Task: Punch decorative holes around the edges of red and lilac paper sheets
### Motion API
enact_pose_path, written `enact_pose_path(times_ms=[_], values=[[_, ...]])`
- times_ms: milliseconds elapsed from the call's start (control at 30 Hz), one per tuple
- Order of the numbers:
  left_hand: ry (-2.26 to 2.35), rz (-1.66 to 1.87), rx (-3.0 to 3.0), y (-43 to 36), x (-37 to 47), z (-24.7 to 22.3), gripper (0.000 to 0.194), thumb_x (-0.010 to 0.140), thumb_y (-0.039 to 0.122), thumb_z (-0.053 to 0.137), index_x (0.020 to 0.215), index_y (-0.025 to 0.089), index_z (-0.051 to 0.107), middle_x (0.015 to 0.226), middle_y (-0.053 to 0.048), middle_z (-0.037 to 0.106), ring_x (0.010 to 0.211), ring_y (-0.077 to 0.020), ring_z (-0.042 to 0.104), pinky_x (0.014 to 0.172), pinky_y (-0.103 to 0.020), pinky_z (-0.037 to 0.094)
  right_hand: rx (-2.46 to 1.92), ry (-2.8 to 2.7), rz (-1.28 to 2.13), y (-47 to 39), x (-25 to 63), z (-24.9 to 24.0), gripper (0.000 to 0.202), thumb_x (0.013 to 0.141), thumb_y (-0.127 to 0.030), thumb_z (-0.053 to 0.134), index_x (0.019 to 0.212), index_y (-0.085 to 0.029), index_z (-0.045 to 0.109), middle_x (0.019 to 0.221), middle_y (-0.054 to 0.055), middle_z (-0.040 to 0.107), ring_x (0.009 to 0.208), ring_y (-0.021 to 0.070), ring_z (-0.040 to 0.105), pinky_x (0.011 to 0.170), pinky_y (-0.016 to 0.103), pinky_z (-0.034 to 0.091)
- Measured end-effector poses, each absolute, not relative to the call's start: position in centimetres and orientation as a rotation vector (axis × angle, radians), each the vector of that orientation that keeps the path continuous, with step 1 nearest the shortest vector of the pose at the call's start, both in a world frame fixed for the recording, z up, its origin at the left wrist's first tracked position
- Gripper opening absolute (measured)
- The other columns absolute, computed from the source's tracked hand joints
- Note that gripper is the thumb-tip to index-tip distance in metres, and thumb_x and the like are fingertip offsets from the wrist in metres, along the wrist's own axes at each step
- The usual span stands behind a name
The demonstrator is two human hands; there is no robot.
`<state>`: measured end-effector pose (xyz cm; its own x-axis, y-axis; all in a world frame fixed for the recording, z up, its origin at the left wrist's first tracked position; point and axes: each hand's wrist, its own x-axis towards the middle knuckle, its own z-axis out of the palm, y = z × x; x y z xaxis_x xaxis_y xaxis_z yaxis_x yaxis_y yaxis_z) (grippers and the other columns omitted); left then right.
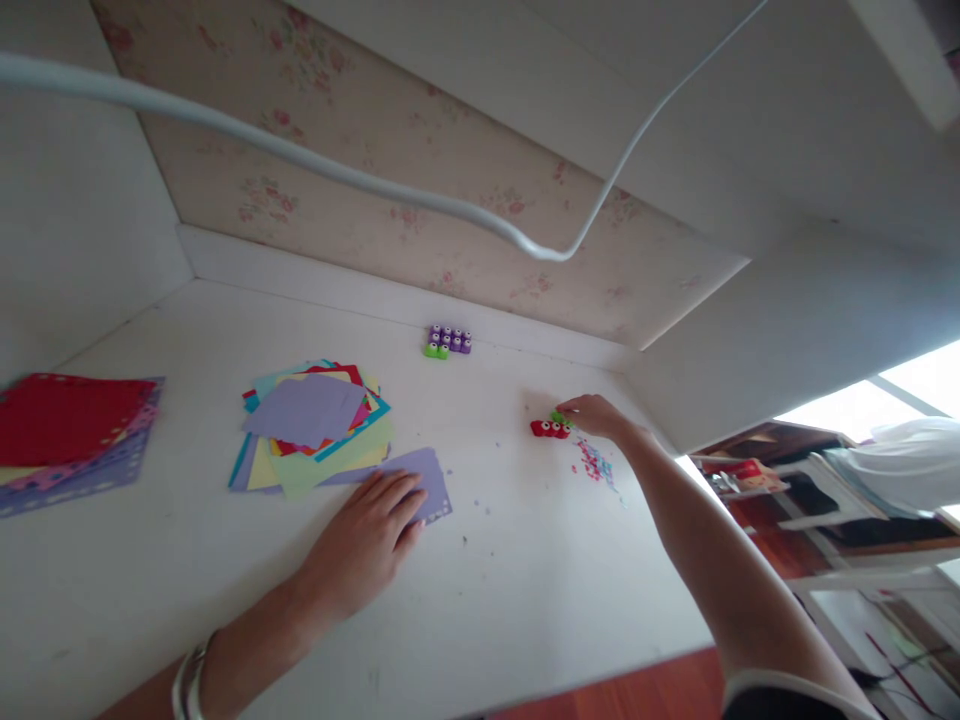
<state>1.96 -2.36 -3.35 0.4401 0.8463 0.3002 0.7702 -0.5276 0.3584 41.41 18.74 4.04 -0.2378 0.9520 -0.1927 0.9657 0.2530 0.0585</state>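
Observation:
My left hand (375, 530) lies with its fingers stretched out on a purple sheet of paper (433, 475), which has small holes along its edge. To the right, my right hand (592, 414) has its fingers closed on a small green craft punch (559, 417). Just in front of that hand stands a row of red craft punches (546, 429), each with a pale round top. Further back, purple craft punches (457, 337) stand grouped with green ones (436, 351) before them.
Coloured paper sheets (307, 410) are heaped left of centre. At far left lies a stack of punched sheets with a red one (67, 420) on top. Pink and blue paper bits (595, 462) are scattered near my right hand. A white cable (450, 205) hangs across the view.

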Motion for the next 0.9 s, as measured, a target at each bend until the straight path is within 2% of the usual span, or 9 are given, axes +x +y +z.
enact_pose_path(times_ms=[200,400,500,633,733,900], values=[[1.413,0.718,2.489,-2.4,2.0,-3.6,0.032,0.091,0.025,0.047,0.120,0.022,0.059,0.131,-0.005,0.057,0.123,-0.0230,0.049,0.109,-0.045,0.034,1.884,2.410,-0.041,18.9,38.2,5.3,0.033,0.087,-0.026,0.045,0.107,-0.027,0.072,0.107,0.003,0.072,0.100,0.0232,0.066,0.091,0.036,0.047],[1.446,0.746,2.470,-2.5,1.9,-3.3,0.028,0.092,0.026,0.046,0.115,0.022,0.061,0.129,-0.007,0.056,0.120,-0.0220,0.050,0.107,-0.042,0.036,1.817,2.610,-0.180,20.3,28.7,3.2,0.035,0.090,-0.029,0.045,0.119,-0.028,0.065,0.115,0.000,0.069,0.104,0.0188,0.064,0.095,0.029,0.044],[1.556,0.777,2.462,-2.2,1.5,-2.7,0.026,0.094,0.028,0.044,0.112,0.021,0.061,0.125,-0.008,0.056,0.117,-0.0225,0.050,0.102,-0.041,0.039,1.830,2.679,-0.227,21.6,23.6,1.5,0.040,0.090,-0.028,0.048,0.129,-0.024,0.056,0.129,0.003,0.060,0.111,0.0184,0.059,0.099,0.028,0.041],[1.806,0.735,2.431,-1.8,0.5,-2.2,0.032,0.092,0.037,0.047,0.116,0.020,0.058,0.120,-0.011,0.058,0.108,-0.0275,0.051,0.093,-0.046,0.041,1.873,2.738,-0.247,23.4,18.9,0.1,0.047,0.091,-0.020,0.045,0.139,-0.018,0.044,0.145,0.008,0.043,0.127,0.0211,0.046,0.106,0.031,0.035],[1.916,0.668,2.396,-1.8,0.1,-2.2,0.041,0.087,0.044,0.053,0.118,0.016,0.056,0.119,-0.014,0.057,0.104,-0.0295,0.051,0.089,-0.045,0.041,1.874,2.758,-0.278,24.1,17.5,-0.1,0.045,0.090,-0.014,0.045,0.135,-0.018,0.047,0.143,0.009,0.046,0.130,0.0220,0.042,0.107,0.033,0.033],[1.904,0.611,2.368,-1.8,-0.1,-2.3,0.039,0.084,0.042,0.057,0.114,0.016,0.058,0.114,-0.013,0.057,0.100,-0.0290,0.051,0.087,-0.045,0.040,1.895,2.757,-0.349,23.3,17.9,0.4,0.028,0.089,-0.018,0.050,0.115,-0.019,0.060,0.126,0.010,0.060,0.115,0.0239,0.055,0.099,0.035,0.039]])
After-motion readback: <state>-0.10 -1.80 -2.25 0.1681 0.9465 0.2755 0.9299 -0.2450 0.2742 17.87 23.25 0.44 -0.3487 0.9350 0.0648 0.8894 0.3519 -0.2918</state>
